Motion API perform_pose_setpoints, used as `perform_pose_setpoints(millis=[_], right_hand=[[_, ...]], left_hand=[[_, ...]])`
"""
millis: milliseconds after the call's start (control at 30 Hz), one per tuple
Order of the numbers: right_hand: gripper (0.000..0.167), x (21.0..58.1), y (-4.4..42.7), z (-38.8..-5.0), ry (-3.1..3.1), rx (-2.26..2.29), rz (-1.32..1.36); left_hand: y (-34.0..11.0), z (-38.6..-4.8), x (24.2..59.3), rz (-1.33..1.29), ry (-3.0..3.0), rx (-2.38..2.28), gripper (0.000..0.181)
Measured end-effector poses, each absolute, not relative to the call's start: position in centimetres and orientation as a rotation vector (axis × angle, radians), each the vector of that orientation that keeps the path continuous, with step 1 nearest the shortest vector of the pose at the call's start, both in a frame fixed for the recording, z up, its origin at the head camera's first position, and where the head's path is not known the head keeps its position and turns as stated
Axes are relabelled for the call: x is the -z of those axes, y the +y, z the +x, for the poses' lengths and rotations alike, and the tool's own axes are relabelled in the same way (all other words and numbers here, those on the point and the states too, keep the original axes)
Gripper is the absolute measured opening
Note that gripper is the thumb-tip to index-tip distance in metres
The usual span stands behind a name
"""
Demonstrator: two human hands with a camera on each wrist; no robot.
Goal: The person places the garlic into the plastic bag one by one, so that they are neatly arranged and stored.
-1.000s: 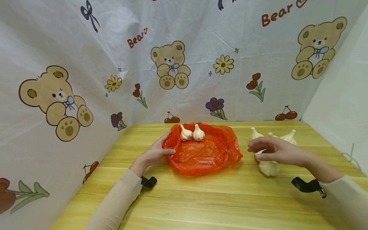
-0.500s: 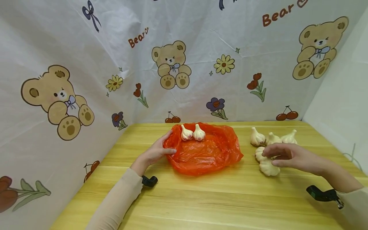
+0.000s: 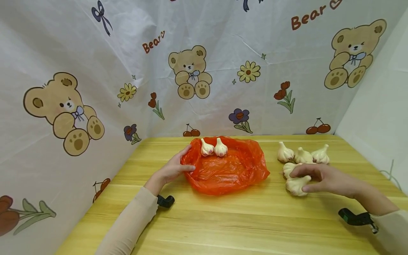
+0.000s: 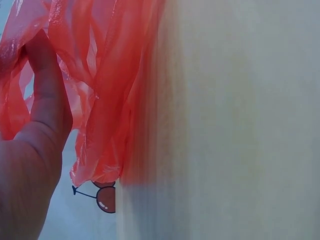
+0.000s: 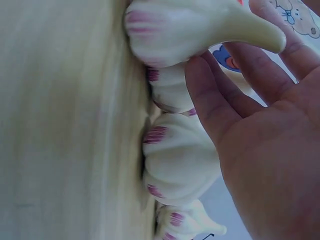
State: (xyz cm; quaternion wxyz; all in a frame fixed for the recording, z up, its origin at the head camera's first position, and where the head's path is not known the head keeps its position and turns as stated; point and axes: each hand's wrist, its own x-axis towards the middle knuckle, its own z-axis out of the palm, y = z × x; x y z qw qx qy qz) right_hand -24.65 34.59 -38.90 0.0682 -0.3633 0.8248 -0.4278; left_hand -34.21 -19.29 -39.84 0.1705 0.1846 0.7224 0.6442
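A red plastic bag (image 3: 223, 173) lies opened out on the table, two garlic bulbs (image 3: 207, 148) inside at its back left. Its left edge is held by the left hand (image 3: 172, 168), thumb inside the rim and fingers outside; in the left wrist view a finger (image 4: 47, 85) presses into the film (image 4: 110, 100). The right hand (image 3: 331, 180) has its thumb and fingers curved round the front garlic bulb (image 3: 295, 186), which lies on its side. The right wrist view has this bulb (image 5: 175, 30) at the top, its stem before the fingers.
Several more garlic bulbs (image 3: 285, 153) stand close together behind the right hand. The wooden table (image 3: 223, 226) ends at a patterned cloth (image 3: 220, 106) at the back and left. A white wall (image 3: 376, 117) and a thin cable are at the right.
The right hand moved right from above the bulbs, then lowered to the front bulb, whose stem now shows tilted rightward. The left hand keeps its hold on the bag.
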Motion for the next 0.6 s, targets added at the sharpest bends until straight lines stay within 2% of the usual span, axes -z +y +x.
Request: perform_pose_setpoints(millis=[600], right_hand=[[0.045, 40.8, 34.5, -25.3, 2.405, 1.223, -1.095]], left_hand=[[-19.3, -34.1, 39.8, 0.537, 2.039, -1.840, 0.100]])
